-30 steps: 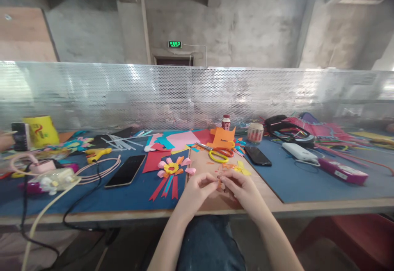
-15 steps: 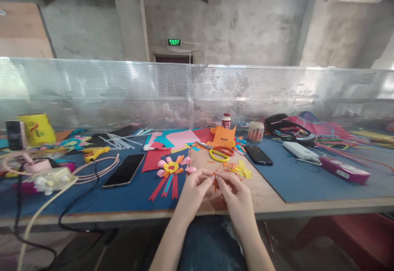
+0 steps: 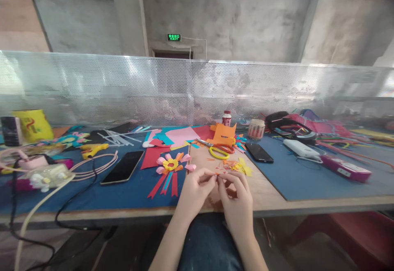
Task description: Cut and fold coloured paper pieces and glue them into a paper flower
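Over the wooden board (image 3: 261, 185), my left hand (image 3: 197, 189) and my right hand (image 3: 237, 193) meet with their fingertips pinched together. Between them is a small piece of orange paper (image 3: 217, 174), mostly hidden by the fingers. Left of my hands lies a paper flower (image 3: 171, 164) with pink and orange petals, a yellow centre and red and blue ribbon tails. Just beyond my fingers are yellow paper scraps (image 3: 243, 167) and thin orange scraps. Scissors (image 3: 219, 152) with yellow and orange handles rest farther back on the board.
Folded orange paper (image 3: 224, 132) stands behind the scissors, near a red-and-white bottle (image 3: 227, 118) and a jar (image 3: 256, 129). Phones lie to the left (image 3: 123, 167) and right (image 3: 259, 153). A yellow glue gun (image 3: 94, 150), cables and a power strip crowd the left side.
The orange paper that pointed down below my fingertips is now mostly out of sight. My right hand has turned slightly and its fingers are more curled. The view has tilted a little downward.
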Available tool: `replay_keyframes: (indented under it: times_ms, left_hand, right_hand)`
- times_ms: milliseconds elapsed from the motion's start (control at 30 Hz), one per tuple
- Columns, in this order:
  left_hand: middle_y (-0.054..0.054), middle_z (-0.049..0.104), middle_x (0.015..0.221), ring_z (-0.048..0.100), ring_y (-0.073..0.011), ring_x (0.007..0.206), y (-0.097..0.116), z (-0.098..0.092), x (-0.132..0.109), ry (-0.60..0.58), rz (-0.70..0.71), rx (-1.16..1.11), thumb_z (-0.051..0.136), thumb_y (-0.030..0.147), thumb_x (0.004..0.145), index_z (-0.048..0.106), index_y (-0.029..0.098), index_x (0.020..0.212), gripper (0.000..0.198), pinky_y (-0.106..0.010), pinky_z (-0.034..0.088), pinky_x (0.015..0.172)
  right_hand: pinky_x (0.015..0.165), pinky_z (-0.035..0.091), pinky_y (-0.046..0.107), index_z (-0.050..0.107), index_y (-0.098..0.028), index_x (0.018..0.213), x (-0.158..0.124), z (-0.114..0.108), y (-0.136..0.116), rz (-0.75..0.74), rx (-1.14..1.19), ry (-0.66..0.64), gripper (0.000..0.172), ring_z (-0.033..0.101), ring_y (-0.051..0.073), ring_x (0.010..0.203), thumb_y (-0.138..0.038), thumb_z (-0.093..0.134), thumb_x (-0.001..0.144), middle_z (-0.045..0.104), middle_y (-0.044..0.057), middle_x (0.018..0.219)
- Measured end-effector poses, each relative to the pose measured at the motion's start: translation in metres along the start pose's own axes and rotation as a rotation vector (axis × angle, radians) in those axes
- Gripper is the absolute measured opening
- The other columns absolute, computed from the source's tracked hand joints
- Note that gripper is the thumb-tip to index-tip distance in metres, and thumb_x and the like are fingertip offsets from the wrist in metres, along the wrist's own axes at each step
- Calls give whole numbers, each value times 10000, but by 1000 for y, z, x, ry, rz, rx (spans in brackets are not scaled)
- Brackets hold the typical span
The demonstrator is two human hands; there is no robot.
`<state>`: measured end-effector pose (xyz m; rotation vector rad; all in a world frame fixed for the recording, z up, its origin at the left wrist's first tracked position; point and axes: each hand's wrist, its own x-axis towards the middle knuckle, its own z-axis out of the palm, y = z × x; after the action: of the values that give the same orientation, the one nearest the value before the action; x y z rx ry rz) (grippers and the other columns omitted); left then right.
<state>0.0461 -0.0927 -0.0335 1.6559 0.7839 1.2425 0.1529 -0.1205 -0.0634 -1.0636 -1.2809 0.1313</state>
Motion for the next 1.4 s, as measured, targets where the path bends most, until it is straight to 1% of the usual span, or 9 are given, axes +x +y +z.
replay_keyframes:
  times_ms: [167,367,533,667,800,1100,1267,1333,1400]
  left_hand:
    - [-35,669,816,626,-161,793,2,0,-2,6,77,114,511,214,784,604,147,794,115,-227,466,722]
    - [-20,677,811,630,-147,781,1,1,-5,33,147,278,504,194,786,637,161,816,140,-207,462,717]
    - [-14,686,827,633,-143,780,1,0,-5,40,167,321,510,206,788,657,174,849,163,-200,465,714]
    - [-9,696,850,635,-144,790,2,0,-5,39,192,344,507,205,793,670,185,869,181,-209,461,746]
    - [-1,704,867,640,-147,809,1,0,-7,26,193,372,508,206,796,679,197,891,196,-225,454,798]
    - [-10,695,945,628,-160,902,0,-1,-8,24,197,362,493,246,813,672,212,962,235,-238,435,872]
    - [-6,693,944,611,-169,947,-1,-1,-9,38,205,346,494,253,817,669,218,959,228,-281,356,973]
    - [-14,690,948,621,-165,909,0,0,-9,31,194,284,492,263,821,664,202,950,224,-275,392,934]
    - [-31,686,949,627,-167,876,2,0,-9,17,170,203,486,273,824,657,179,933,224,-255,454,838]
  right_hand:
    - [467,461,194,592,-184,824,2,-2,1,-40,-31,3,81,543,146,785,-190,515,799,526,62,898]
    - [445,465,188,579,-179,840,3,-5,6,-107,-83,-41,78,531,109,671,-178,511,802,511,53,899]
    - [441,460,194,561,-179,848,5,-9,7,-147,-151,-85,78,526,94,619,-166,497,807,511,43,882]
    - [489,476,224,547,-178,858,6,-8,3,-241,-249,-24,80,516,101,617,-149,496,804,512,40,860]
    - [538,500,246,550,-173,855,4,-5,-2,-308,-319,47,78,548,126,689,-138,502,805,520,53,869]
    - [558,528,253,560,-162,946,-3,-2,-1,-351,-305,65,148,581,153,774,-120,495,819,540,79,916]
    - [584,537,262,570,-162,960,-4,-2,-1,-347,-283,64,172,581,159,802,-110,498,813,543,83,923]
    - [585,538,258,571,-165,959,-4,-2,-1,-335,-264,63,172,580,152,791,-113,494,814,544,78,916]
    - [583,536,255,572,-173,944,-5,-2,0,-330,-254,58,162,581,147,777,-118,490,816,548,72,912]
